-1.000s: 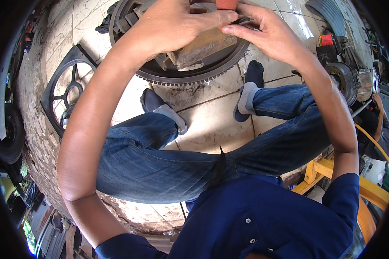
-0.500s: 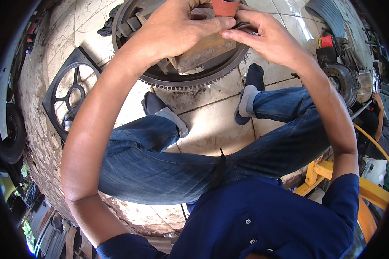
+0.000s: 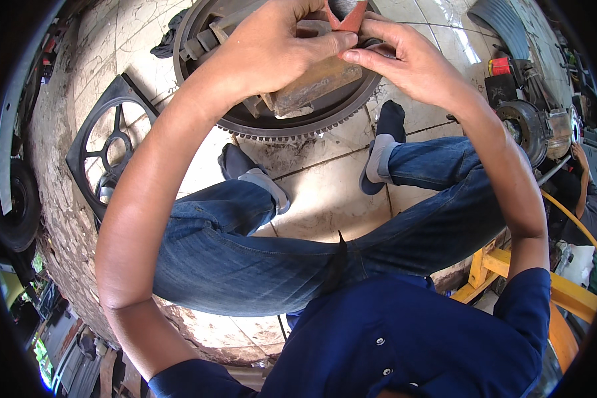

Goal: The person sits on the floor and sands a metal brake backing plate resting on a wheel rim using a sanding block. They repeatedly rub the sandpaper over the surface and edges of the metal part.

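A curled reddish sheet with a grey inner face (image 3: 345, 18), like sandpaper, stands between my hands at the top edge, partly cut off. My left hand (image 3: 272, 50) is closed, its thumb against the sheet's lower end; its other fingers are hidden. Closed in a pinch, my right hand (image 3: 411, 56) has its fingertips beside the sheet and a small dark thing (image 3: 373, 44) between thumb and fingers, too covered to name. Beneath both hands lies a rusty metal block (image 3: 315, 86) on a large toothed flywheel (image 3: 278, 129) on the floor.
A black fan shroud (image 3: 79, 156) leans at the left. A brake drum-like part (image 3: 527, 129) and other metal parts lie at the right, near another person's arm (image 3: 582, 176). A yellow frame (image 3: 497, 262) stands beside my right side. My feet are close to the flywheel.
The reddish sheet has tilted or opened, and its grey inner face and a notched edge now show. Both hands have shifted only slightly.
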`<control>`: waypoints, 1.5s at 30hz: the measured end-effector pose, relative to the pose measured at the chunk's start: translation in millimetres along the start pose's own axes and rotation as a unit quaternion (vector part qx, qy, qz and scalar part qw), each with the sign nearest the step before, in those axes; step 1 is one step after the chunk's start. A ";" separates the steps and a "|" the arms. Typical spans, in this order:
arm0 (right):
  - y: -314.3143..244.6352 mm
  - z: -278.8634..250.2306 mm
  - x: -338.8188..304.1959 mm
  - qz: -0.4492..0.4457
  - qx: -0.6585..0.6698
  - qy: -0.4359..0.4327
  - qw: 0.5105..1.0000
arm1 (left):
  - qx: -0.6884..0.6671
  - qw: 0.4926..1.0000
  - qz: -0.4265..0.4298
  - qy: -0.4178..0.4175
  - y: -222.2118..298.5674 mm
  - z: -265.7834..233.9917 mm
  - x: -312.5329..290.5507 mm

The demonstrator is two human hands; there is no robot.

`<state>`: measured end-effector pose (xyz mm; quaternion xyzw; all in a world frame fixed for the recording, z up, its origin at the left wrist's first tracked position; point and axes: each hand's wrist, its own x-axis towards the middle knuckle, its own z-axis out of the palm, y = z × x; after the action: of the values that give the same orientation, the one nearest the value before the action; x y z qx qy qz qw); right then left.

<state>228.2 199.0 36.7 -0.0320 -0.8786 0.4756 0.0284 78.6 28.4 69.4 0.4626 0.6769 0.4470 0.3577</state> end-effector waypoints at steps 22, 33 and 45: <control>-7.7 1.6 -2.8 0.012 -0.040 -0.002 0.999 | -0.098 0.995 -0.006 0.023 -5.2 4.2 4.2; -9.1 -1.0 5.4 0.051 0.159 0.023 0.986 | -0.144 0.982 -0.076 0.095 -4.8 2.8 6.0; 2.5 -8.4 2.6 -0.008 -0.025 0.156 0.987 | -0.219 0.958 0.028 0.182 -15.3 -4.7 0.5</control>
<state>226.4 207.6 39.3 -0.0992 -0.8753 0.4425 0.1683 69.6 24.9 56.7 0.3028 0.6030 0.6705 0.3084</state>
